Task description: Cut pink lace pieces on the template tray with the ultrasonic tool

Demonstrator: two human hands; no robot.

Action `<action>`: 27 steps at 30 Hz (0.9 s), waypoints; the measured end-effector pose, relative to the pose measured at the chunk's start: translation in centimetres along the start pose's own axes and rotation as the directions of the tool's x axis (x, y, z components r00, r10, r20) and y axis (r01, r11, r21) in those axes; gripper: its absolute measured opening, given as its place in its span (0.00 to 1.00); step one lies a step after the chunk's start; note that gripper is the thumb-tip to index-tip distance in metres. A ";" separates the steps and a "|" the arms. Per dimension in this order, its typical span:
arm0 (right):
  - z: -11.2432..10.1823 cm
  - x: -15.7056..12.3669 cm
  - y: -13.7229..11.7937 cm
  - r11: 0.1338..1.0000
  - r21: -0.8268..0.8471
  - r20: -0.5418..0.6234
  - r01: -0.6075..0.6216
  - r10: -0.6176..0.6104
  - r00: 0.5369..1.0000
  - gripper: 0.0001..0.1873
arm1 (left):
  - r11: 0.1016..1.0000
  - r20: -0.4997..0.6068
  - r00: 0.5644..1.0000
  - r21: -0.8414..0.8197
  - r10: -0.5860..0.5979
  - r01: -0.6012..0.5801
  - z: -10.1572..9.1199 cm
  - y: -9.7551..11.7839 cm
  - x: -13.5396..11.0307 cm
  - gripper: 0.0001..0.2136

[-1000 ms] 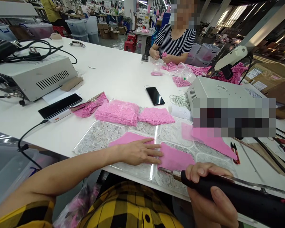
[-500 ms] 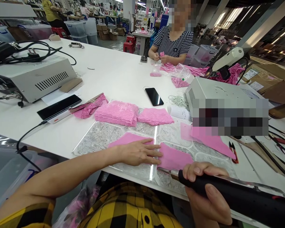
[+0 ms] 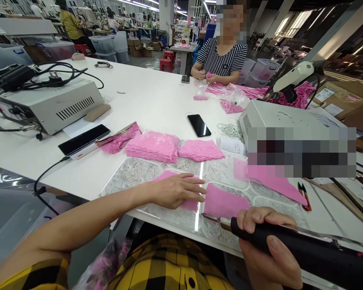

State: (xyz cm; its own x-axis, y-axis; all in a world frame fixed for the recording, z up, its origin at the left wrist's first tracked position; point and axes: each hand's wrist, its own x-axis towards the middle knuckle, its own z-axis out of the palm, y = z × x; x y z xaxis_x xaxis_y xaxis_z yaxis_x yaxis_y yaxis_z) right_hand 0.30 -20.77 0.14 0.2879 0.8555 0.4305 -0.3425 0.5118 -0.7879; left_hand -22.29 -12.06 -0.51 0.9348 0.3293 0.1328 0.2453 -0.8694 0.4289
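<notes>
My left hand (image 3: 175, 189) lies flat with fingers spread on a pink lace piece (image 3: 169, 177), pressing it onto the clear cutting plate (image 3: 130, 175). Just right of the fingertips lies a separate pink lace piece (image 3: 225, 203), with a narrow gap between the two. My right hand (image 3: 269, 245) is wrapped round the black handle of a hot-knife cutting tool (image 3: 302, 251); its metal blade tip (image 3: 213, 218) points left at the near edge of the right piece.
Stacks of pink lace (image 3: 153, 146) sit behind the plate, with a black phone (image 3: 199, 125), a grey control box (image 3: 48, 105), a tablet (image 3: 84, 139), a white machine (image 3: 284, 117) and small snips (image 3: 304, 192). A person in a striped shirt (image 3: 222, 60) handles pink pieces across the table.
The lace under my left hand has parted from the right piece and slid slightly left, opening a gap. The cutting tool stays near the front edge; the view shifted a little.
</notes>
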 end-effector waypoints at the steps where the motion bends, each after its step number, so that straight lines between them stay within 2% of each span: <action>1: 0.1 -0.1 0.1 1.000 0.001 0.004 -0.001 0.001 1.000 0.08 | 1.000 -0.004 1.000 -0.002 0.001 -0.001 -0.2 0.0 -0.5 0.21; 4: 0.3 -0.4 0.4 1.000 0.012 0.017 -0.024 0.024 1.000 0.08 | 1.000 0.013 1.000 0.002 0.001 -0.001 -0.3 0.0 -2.2 0.17; 9: 0.5 -0.8 1.0 0.999 0.015 0.018 -0.044 0.043 0.999 0.08 | 0.999 0.036 0.999 0.036 -0.035 0.034 0.3 -0.1 -3.9 0.17; 18: 0.7 -0.6 1.2 0.999 0.014 0.056 -0.035 0.034 0.998 0.08 | 0.996 0.037 0.997 0.057 -0.064 0.061 0.9 -0.3 -4.7 0.18; 27: 0.5 -0.6 1.2 0.999 0.018 0.065 -0.047 0.046 0.997 0.08 | 0.998 -0.009 0.999 0.058 -0.033 0.034 1.1 -0.3 -5.0 0.19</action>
State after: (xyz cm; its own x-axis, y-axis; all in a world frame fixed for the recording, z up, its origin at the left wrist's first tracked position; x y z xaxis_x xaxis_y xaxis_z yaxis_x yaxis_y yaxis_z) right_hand -0.75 -20.62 -0.88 0.2133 0.8814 0.4215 -0.3720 0.4722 -0.7992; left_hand -26.72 -13.84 -2.28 0.9238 0.3614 0.1265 0.2913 -0.8777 0.3806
